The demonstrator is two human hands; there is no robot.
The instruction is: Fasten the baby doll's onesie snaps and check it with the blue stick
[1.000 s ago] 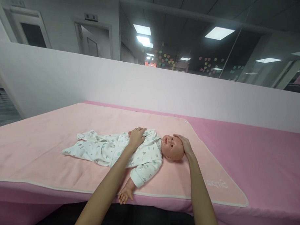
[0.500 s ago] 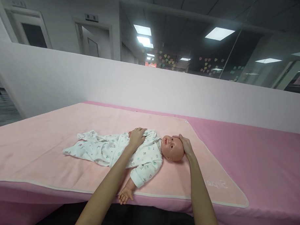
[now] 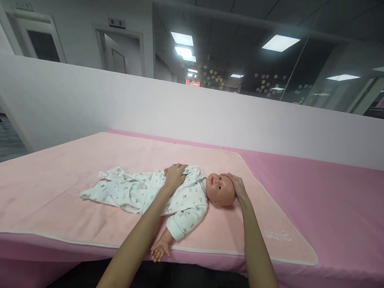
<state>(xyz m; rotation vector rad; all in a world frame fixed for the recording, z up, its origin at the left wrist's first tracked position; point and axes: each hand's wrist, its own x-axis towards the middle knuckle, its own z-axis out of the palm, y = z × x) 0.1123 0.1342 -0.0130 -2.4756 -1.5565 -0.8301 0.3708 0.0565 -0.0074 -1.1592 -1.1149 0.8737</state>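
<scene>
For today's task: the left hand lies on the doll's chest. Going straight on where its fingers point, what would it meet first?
The left hand would probably meet the doll's far shoulder, then the pale pink mat; depth is unclear.

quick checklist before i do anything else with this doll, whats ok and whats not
1. left hand flat on the chest of the doll: ok
2. right hand cupping the head: ok
3. doll lying face up on the towel: ok
4. near arm well in from the edge: not ok, its hand lies at the towel's front border
5. romper fastened: cannot tell
</scene>
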